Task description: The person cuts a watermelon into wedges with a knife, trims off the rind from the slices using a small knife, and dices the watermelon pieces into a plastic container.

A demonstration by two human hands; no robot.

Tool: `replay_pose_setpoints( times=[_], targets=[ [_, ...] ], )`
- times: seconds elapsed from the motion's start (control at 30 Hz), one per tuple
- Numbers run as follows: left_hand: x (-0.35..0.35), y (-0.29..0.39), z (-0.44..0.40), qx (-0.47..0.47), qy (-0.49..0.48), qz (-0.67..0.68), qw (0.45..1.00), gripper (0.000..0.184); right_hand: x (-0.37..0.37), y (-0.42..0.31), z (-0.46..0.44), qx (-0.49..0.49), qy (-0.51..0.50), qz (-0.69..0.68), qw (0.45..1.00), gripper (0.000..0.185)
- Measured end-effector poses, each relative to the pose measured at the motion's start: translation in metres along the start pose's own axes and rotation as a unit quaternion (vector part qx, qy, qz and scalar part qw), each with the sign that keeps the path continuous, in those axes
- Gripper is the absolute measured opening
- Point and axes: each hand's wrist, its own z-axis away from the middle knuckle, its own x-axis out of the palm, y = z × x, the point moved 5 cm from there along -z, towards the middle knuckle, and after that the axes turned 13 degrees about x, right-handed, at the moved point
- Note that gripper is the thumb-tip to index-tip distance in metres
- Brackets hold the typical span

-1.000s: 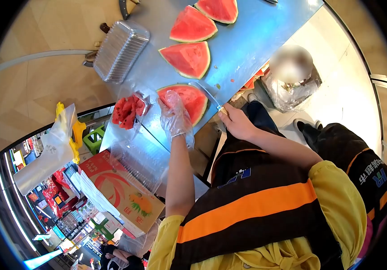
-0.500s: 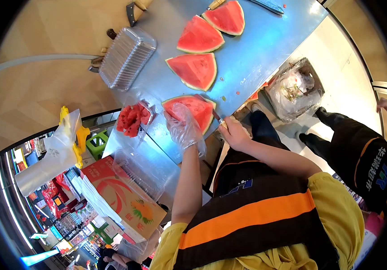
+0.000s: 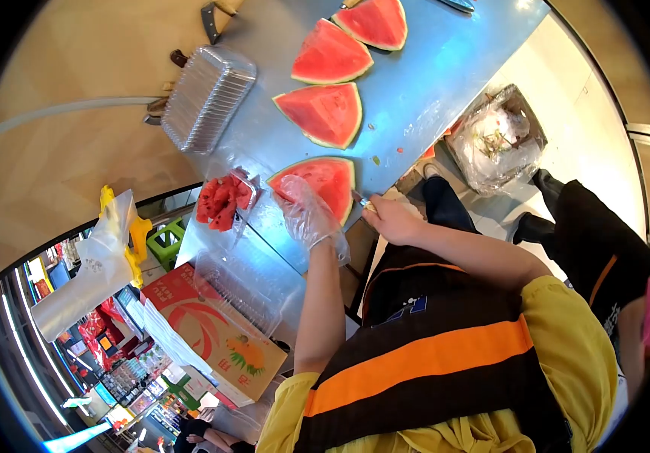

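Gripping one knife (image 3: 369, 205), the right hand (image 3: 394, 220) is pointing it towards one watermelon wedge (image 3: 328, 177), which the gloved left hand (image 3: 307, 213) is holding on the metal tabletop (image 3: 415, 83). One heap of red pieces (image 3: 219, 202) is lying near; three more wedges (image 3: 328, 113) are forming a row beyond. On the pale floor (image 3: 559, 98), one plastic-lined box (image 3: 483, 172) is standing.

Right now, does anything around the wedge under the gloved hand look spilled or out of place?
Yes, slightly: a green scrap and a red bit lie loose on the metal table, between that watermelon wedge and the table's edge. They look like stray trimmings. Nothing there looks tipped.
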Motion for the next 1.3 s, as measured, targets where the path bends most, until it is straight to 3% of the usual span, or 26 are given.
replay_pose_setpoints(
  times=[0.07,0.17,0.27,0.33,0.43,0.53,0.67,0.77,0.8,0.87,0.93,1.0,1.03,1.07,1.1,1.13,1.17,1.23,1.3],
  targets=[
    [-0.003,0.003,0.001,0.013,0.021,-0.086,0.996,0.075,0.018,0.009,-0.007,-0.051,0.045,-0.038,0.997,0.033],
    [-0.003,0.007,0.000,-0.011,-0.019,-0.139,0.990,0.078,0.013,-0.005,0.007,0.055,-0.032,-0.072,0.995,0.036],
    [-0.011,-0.011,-0.006,0.022,-0.049,-0.105,0.993,0.079,-0.020,-0.020,0.012,0.093,-0.113,-0.006,0.989,0.039],
    [-0.009,-0.008,-0.006,0.026,-0.054,-0.127,0.990,0.079,-0.023,-0.008,0.002,0.095,-0.178,-0.067,0.977,0.041],
    [-0.009,-0.006,-0.004,0.027,-0.073,-0.126,0.989,0.080,-0.023,-0.015,0.009,0.116,-0.177,-0.030,0.977,0.041],
    [-0.003,-0.002,0.002,0.026,-0.073,-0.110,0.991,0.079,-0.010,-0.022,0.025,0.118,-0.117,-0.005,0.986,0.040],
    [-0.003,-0.005,0.006,-0.004,-0.007,-0.108,0.994,0.079,0.035,0.002,0.015,0.100,-0.041,-0.097,0.989,0.036],
    [0.000,0.002,0.014,-0.010,0.039,-0.115,0.993,0.068,0.048,0.015,0.007,-0.022,0.087,-0.100,0.991,0.032],
    [-0.001,0.000,0.012,-0.010,0.040,-0.114,0.993,0.068,0.041,0.011,0.008,-0.023,0.087,-0.099,0.991,0.032],
    [-0.001,-0.004,0.009,-0.018,0.022,-0.047,0.999,0.067,0.039,0.007,0.011,0.137,-0.128,-0.236,0.953,0.031],
    [-0.005,-0.003,0.006,-0.029,0.017,-0.074,0.997,0.066,0.035,0.007,0.010,0.153,-0.167,-0.285,0.931,0.029],
    [-0.011,-0.008,-0.001,-0.037,0.012,-0.099,0.994,0.065,0.040,0.005,0.014,0.216,-0.306,-0.454,0.808,0.027],
    [-0.015,-0.020,-0.006,-0.069,-0.008,-0.032,0.997,0.068,0.041,0.008,0.011,0.206,-0.270,-0.416,0.844,0.027],
    [-0.019,-0.033,-0.009,-0.101,-0.027,0.034,0.994,0.072,0.045,0.010,0.011,0.205,-0.271,-0.416,0.843,0.027],
    [-0.016,-0.028,-0.004,-0.100,-0.027,0.033,0.994,0.072,0.036,0.008,0.008,0.114,-0.165,-0.267,0.943,0.027],
    [-0.010,-0.014,0.004,-0.077,-0.007,0.019,0.997,0.066,0.028,0.003,0.009,0.018,-0.049,-0.105,0.993,0.028],
    [-0.007,-0.002,0.011,-0.054,0.012,0.005,0.998,0.060,0.032,0.007,0.009,0.018,-0.049,-0.105,0.993,0.028],
    [-0.006,0.013,0.021,-0.061,0.001,0.025,0.998,0.060,0.026,0.008,0.012,-0.040,0.078,0.065,0.994,0.029],
    [-0.016,0.007,0.023,-0.069,-0.009,0.044,0.997,0.059,0.018,0.008,0.013,-0.065,0.106,0.104,0.987,0.030]
  ],
)
